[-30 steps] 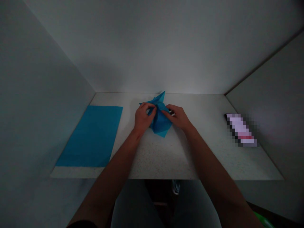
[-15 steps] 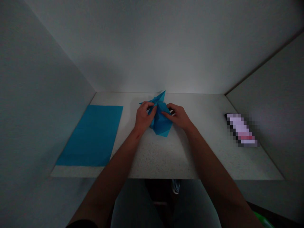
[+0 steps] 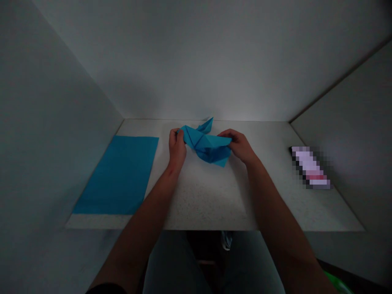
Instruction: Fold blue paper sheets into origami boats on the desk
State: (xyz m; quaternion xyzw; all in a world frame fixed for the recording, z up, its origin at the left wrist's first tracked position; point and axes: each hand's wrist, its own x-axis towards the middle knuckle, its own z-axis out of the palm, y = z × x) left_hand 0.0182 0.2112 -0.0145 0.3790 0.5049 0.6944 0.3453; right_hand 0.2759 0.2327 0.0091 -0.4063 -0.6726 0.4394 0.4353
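Note:
A creased, partly folded sheet of blue paper (image 3: 208,146) is stretched between my two hands above the far middle of the table. My left hand (image 3: 177,147) pinches its left corner, thumb on the near side. At the right end my right hand (image 3: 240,146) grips the paper's edge, with several fingers hidden behind it. Just beyond, a pointed blue folded paper piece (image 3: 206,125) stands near the wall, its lower part covered by the sheet in my hands.
On the left of the pale speckled table (image 3: 211,204) lies a flat blue sheet (image 3: 118,175). A phone (image 3: 310,167) with a blurred screen rests at the right. Walls (image 3: 196,61) enclose the table at the back and both sides.
My hands have moved apart, left hand leftward and right hand rightward. The blue paper between them has been spread wider and turned, uncovering more of the right of the pointed piece behind.

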